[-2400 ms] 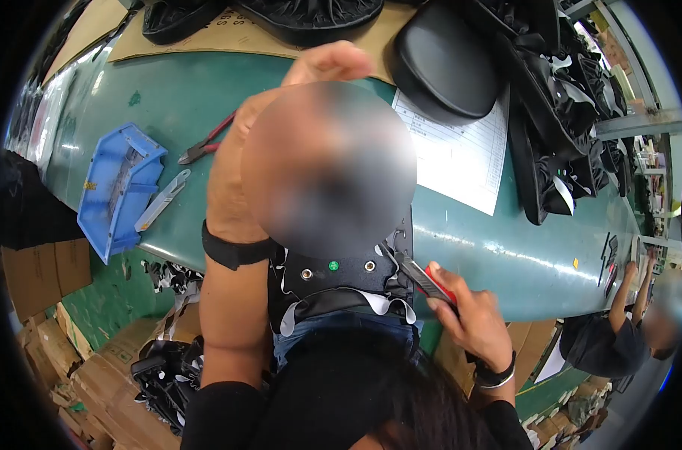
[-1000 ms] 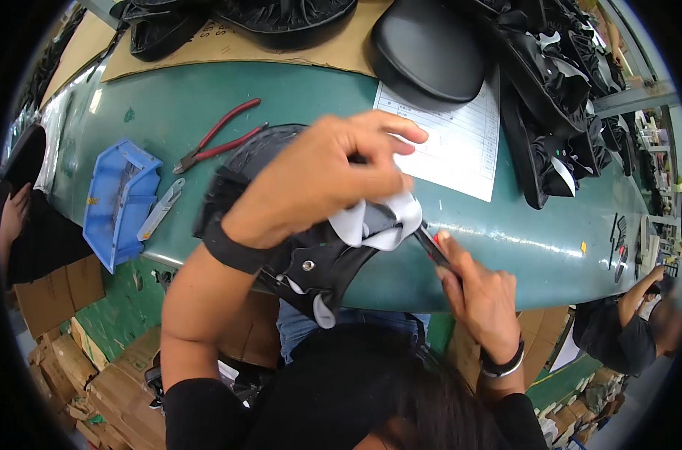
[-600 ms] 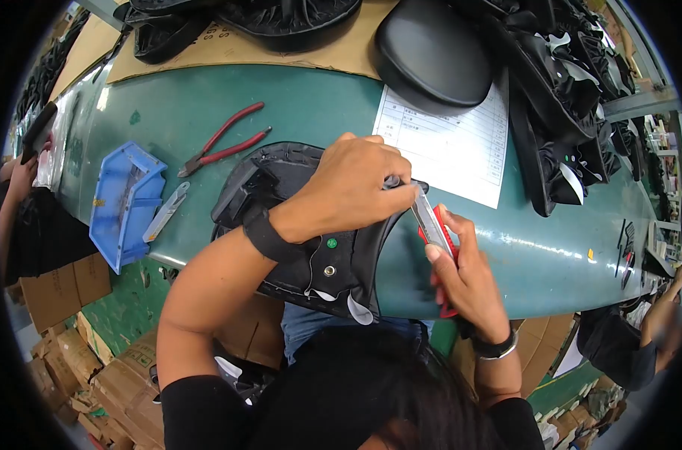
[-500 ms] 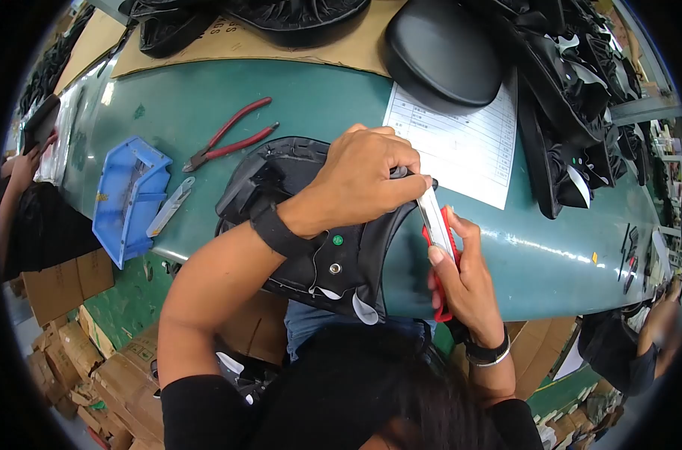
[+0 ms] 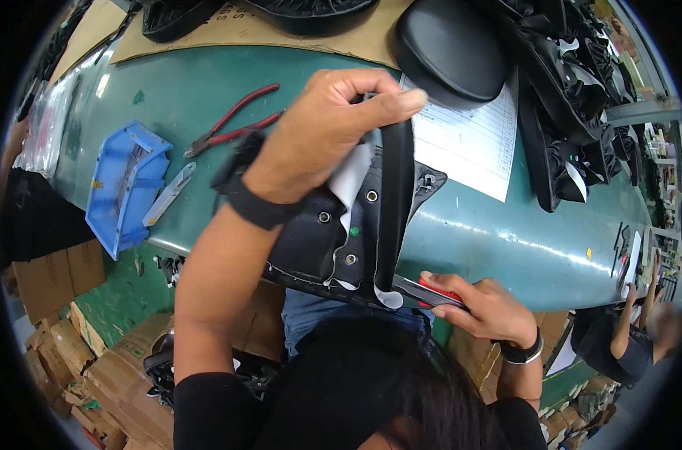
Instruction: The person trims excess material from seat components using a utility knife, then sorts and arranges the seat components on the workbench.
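Observation:
My left hand (image 5: 333, 124) is closed on a black strip of material (image 5: 395, 195) and pulls it up from a black upholstered piece (image 5: 303, 244). That piece lies at the table's near edge, with metal eyelets, a green dot and white edging showing. My right hand (image 5: 492, 309) grips a red utility knife (image 5: 440, 291); its blade end is at the lower end of the strip, beside the white edging. Part of the piece is hidden under my left hand and forearm.
On the green table (image 5: 498, 259) are red-handled pliers (image 5: 232, 124), a blue bin (image 5: 123, 191), a clear-handled blade (image 5: 168, 196), a printed sheet (image 5: 476, 142) and a black padded part (image 5: 453, 49). More black pieces (image 5: 554, 112) are stacked right. A co-worker (image 5: 626, 337) is far right.
My left hand has moved up and lifted the black strip. My right hand has moved down and right, lowering the knife to the strip's lower end. The black piece has tilted and shifted.

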A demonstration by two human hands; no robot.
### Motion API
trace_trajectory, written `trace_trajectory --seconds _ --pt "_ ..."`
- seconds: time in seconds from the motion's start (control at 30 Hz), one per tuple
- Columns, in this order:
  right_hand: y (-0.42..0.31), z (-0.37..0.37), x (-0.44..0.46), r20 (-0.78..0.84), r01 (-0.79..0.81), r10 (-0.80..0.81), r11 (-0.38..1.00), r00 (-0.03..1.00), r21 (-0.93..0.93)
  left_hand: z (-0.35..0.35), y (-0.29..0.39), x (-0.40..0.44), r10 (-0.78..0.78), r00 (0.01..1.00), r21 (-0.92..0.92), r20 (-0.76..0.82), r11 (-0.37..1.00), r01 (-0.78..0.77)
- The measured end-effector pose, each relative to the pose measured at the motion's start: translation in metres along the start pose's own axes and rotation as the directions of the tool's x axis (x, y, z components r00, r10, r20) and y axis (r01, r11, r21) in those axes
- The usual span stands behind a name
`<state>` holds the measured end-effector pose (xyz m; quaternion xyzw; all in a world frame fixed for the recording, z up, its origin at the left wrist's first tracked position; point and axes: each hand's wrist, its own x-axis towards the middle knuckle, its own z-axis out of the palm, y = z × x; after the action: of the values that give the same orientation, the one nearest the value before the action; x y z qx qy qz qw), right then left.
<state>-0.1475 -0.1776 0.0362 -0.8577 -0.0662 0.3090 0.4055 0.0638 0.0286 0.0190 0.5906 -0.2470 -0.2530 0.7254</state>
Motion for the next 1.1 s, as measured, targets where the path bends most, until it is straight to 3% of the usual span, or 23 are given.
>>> trace_trajectory --seconds 0.03,0.07,0.1,0.13,0.2,0.23,0.27,0.3,0.33,0.4,0.43,0.47,0.53,0.57,0.63,0.73,0.8,0.87,0.9,0.93,1.0,1.07,1.1 --pt "0.000 -0.002 -0.003 -0.011 0.022 -0.024 0.989 1.000 -0.147 -0.015 0.001 -0.003 -0.183 0.983 0.267 -0.014 0.947 0.180" --pt "-0.003 -0.004 -0.005 -0.009 0.024 -0.026 0.988 1.000 -0.150 -0.032 -0.006 -0.011 0.050 0.994 0.646 0.102 0.757 -0.104" --pt "-0.007 -0.007 -0.004 -0.025 0.025 -0.032 0.970 0.999 -0.244 -0.043 -0.001 -0.030 0.042 0.995 0.839 0.090 0.536 -0.098" --pt "-0.011 -0.010 -0.003 -0.046 0.022 -0.039 0.943 0.998 -0.333 -0.050 0.005 -0.052 0.037 0.996 0.960 0.081 0.267 -0.088" --pt "-0.015 -0.012 -0.003 -0.082 -0.011 -0.023 0.918 0.996 -0.397 -0.048 0.035 -0.083 0.027 0.992 0.984 0.123 0.124 -0.125" --pt "-0.017 -0.014 -0.001 -0.118 -0.041 -0.016 0.881 0.993 -0.472 -0.040 0.053 -0.088 0.038 0.985 0.945 0.166 0.280 -0.170" --pt "-0.020 -0.015 0.001 -0.115 -0.037 -0.020 0.879 0.993 -0.475 -0.036 0.054 -0.091 0.205 0.962 0.649 0.183 0.710 -0.274" --pt "-0.022 -0.016 0.003 -0.126 -0.039 -0.027 0.871 0.992 -0.490 -0.015 0.058 -0.099 0.081 0.996 0.314 0.037 0.945 -0.089" --pt "-0.025 -0.016 0.004 -0.139 -0.042 -0.034 0.861 0.990 -0.507 0.009 0.060 -0.103 -0.090 0.995 -0.098 -0.044 0.992 0.085" --pt "-0.029 -0.016 0.004 -0.143 -0.050 -0.030 0.851 0.989 -0.523 0.023 0.051 -0.086 -0.278 0.960 0.425 0.025 0.872 0.242" --pt "-0.031 -0.016 0.003 -0.152 -0.062 -0.023 0.844 0.988 -0.533 0.024 0.024 -0.089 -0.006 0.990 0.736 0.144 0.670 -0.103" --pt "-0.031 -0.014 0.002 -0.155 -0.065 -0.022 0.842 0.988 -0.535 0.023 0.011 -0.094 -0.003 0.989 0.734 0.147 0.670 -0.107" --pt "-0.029 -0.007 0.000 -0.177 -0.053 -0.061 0.818 0.982 -0.573 0.028 0.002 -0.096 0.030 0.918 0.858 0.395 0.343 -0.381" --pt "-0.026 0.006 -0.001 -0.173 -0.051 -0.060 0.817 0.983 -0.574 0.025 -0.005 -0.093 0.030 0.920 0.859 0.392 0.346 -0.377" --pt "-0.021 0.045 -0.011 -0.374 -0.116 -0.099 0.852 0.922 -0.511 0.015 -0.019 -0.076 0.047 0.966 0.408 0.254 0.900 -0.151" --pt "-0.043 0.073 -0.022 -0.419 -0.256 0.089 0.897 0.904 -0.361 0.005 -0.021 -0.080 -0.082 0.994 -0.236 0.066 0.967 0.095" --pt "-0.046 0.085 -0.028 -0.419 -0.307 0.149 0.889 0.896 -0.340 0.003 -0.019 -0.077 -0.074 0.992 -0.457 -0.101 0.889 0.019" --pt "-0.044 0.086 -0.027 -0.487 -0.290 0.095 0.894 0.868 -0.341 -0.010 -0.020 -0.078 -0.064 0.997 -0.428 -0.034 0.903 0.043" --pt "-0.041 0.081 -0.023 -0.504 -0.299 0.080 0.880 0.860 -0.370 -0.012 -0.011 -0.076 0.178 0.980 0.213 -0.093 0.965 -0.155" --pt "-0.038 0.073 -0.019 -0.506 -0.298 0.076 0.879 0.859 -0.372 -0.015 -0.005 -0.076 0.400 0.916 0.766 0.005 0.588 -0.261" --pt "-0.032 0.052 -0.010 -0.503 -0.243 -0.047 0.834 0.863 -0.495 -0.033 -0.001 -0.092 0.214 0.970 0.923 0.116 0.337 -0.184" --pt "-0.030 0.031 0.001 -0.499 -0.251 -0.040 0.828 0.865 -0.501 -0.014 0.044 -0.096 -0.326 0.945 0.974 0.021 0.221 0.054" --pt "-0.029 0.023 0.007 -0.487 -0.237 -0.052 0.826 0.872 -0.511 -0.013 0.045 -0.103 -0.099 0.979 0.915 0.180 0.381 -0.130"
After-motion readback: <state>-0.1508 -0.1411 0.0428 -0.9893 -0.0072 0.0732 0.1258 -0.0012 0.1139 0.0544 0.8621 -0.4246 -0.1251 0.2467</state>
